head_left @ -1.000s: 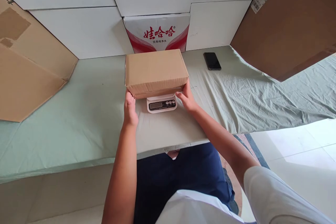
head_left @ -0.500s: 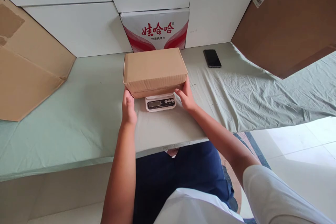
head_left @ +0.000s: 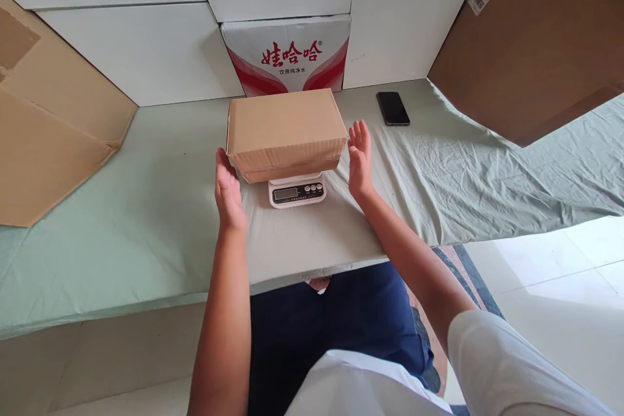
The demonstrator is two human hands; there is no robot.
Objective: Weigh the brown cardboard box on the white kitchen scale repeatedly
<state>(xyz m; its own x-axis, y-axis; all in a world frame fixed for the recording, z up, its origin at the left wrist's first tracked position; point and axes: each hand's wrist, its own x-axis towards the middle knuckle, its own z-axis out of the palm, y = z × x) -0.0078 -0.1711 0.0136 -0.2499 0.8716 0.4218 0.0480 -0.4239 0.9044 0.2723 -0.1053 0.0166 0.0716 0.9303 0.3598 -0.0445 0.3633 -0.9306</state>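
A closed brown cardboard box [head_left: 287,127] rests on a small white kitchen scale [head_left: 297,194], hiding the scale's platform. Only the front panel, with its dark display and round buttons, shows below the box. My left hand [head_left: 228,192] is beside the box's left end, fingers stretched out, holding nothing. On the other side, my right hand [head_left: 359,159] is held upright with straight fingers, slightly apart from the box's right end.
A black phone [head_left: 392,108] lies on the green cloth [head_left: 160,208] to the right of the box. Behind stand a printed red-and-white carton [head_left: 292,52] and white panels. Large brown cardboard pieces flank the table at left [head_left: 58,123] and right [head_left: 526,58].
Both hands have let go of the cardboard box and moved outward, the left to the left and the right to the right and up. The box stays on the scale.
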